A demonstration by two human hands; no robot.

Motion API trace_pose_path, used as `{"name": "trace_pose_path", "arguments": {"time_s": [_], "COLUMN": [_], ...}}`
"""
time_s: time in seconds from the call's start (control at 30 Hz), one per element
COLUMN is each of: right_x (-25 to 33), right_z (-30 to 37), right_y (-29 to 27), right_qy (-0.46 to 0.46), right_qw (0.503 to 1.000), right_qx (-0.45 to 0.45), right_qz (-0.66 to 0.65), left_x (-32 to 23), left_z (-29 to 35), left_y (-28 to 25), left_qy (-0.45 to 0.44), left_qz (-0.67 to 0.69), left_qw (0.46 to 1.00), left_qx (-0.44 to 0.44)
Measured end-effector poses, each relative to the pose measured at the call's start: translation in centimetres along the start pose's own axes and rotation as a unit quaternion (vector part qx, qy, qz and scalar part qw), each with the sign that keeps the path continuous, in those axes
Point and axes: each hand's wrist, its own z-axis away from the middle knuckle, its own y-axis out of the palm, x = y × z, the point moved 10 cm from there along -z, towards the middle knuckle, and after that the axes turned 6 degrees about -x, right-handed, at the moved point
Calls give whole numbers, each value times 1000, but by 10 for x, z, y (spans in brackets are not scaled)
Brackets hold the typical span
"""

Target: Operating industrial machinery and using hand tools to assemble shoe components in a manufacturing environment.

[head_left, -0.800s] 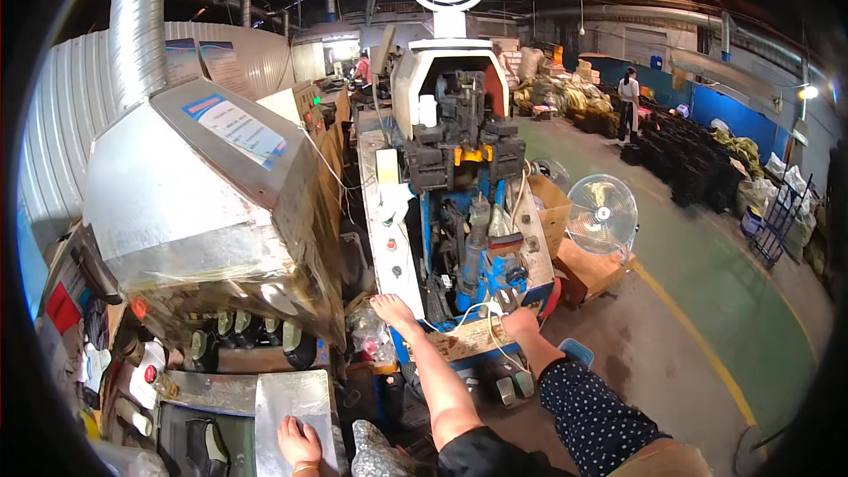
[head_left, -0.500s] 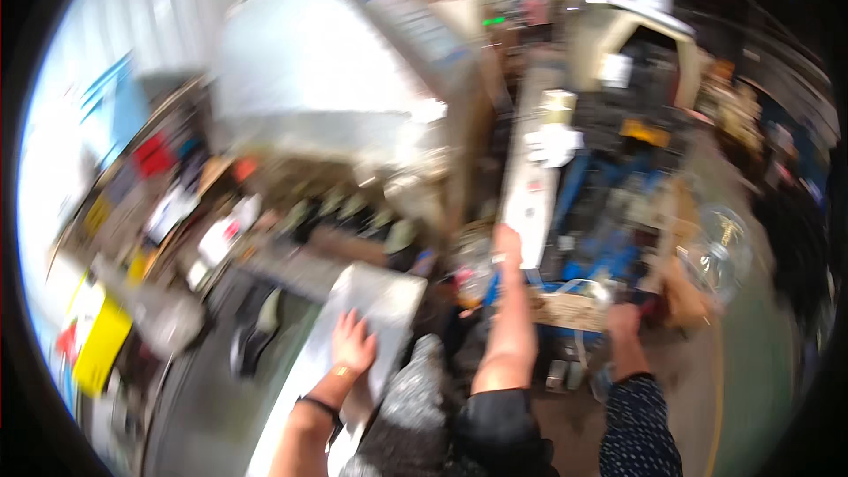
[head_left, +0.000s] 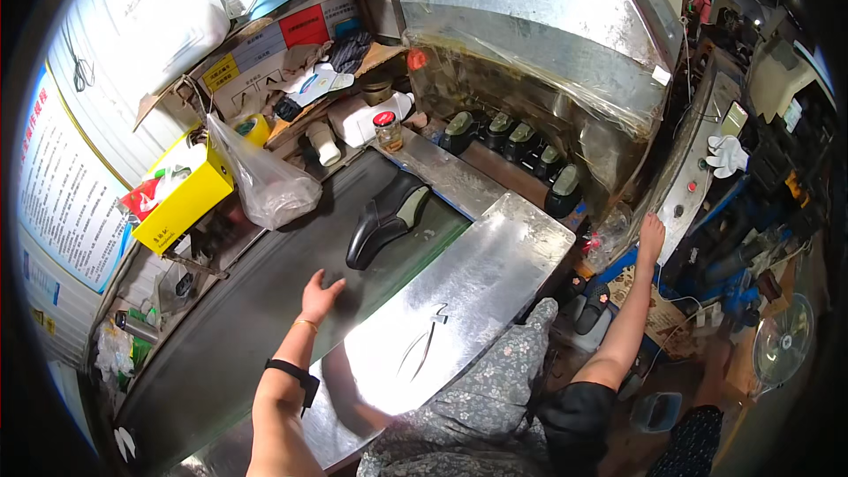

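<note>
My left hand (head_left: 320, 299) hovers over the dark conveyor belt (head_left: 238, 327), fingers spread and holding nothing. A single black shoe (head_left: 380, 223) with a pale green-grey patch lies on the belt just beyond it. Off to the right, my right arm stretches out and my right hand (head_left: 652, 238) rests at the edge of a pale machine panel (head_left: 685, 203); its fingers look extended, with nothing seen in them. Several black shoes (head_left: 521, 137) stand in a row at the metal-hooded opening. A thin hook-headed tool (head_left: 433, 329) lies on the shiny metal ledge (head_left: 495, 256) before me.
Left of the belt are a yellow box (head_left: 190, 203), a hanging plastic bag (head_left: 269, 185) and a red-lidded jar (head_left: 387, 132). A metal hood (head_left: 539, 9) overhangs the far end. At right stand a fan (head_left: 783, 342) and another person's dotted sleeve (head_left: 698, 442).
The view has swung left and steadied, so the belt and shoes now show sharply. My left hand has lifted from the metal ledge and reaches over the belt. My right hand stays by the panel.
</note>
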Motion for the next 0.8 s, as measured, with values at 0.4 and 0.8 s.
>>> {"name": "trace_pose_path", "arguments": {"time_s": [0.4,0.8], "right_x": [-70,-159], "right_z": [-9,110], "right_y": [1,-360], "right_qy": [113,191], "right_qw": [987,959], "right_qx": [-22,60], "right_qz": [-113,-200], "left_x": [-125,-160], "left_z": [-61,129], "left_y": [104,69], "left_qy": [25,-20], "left_qz": [-147,386], "left_qw": [987,806], "left_qx": [61,448]}}
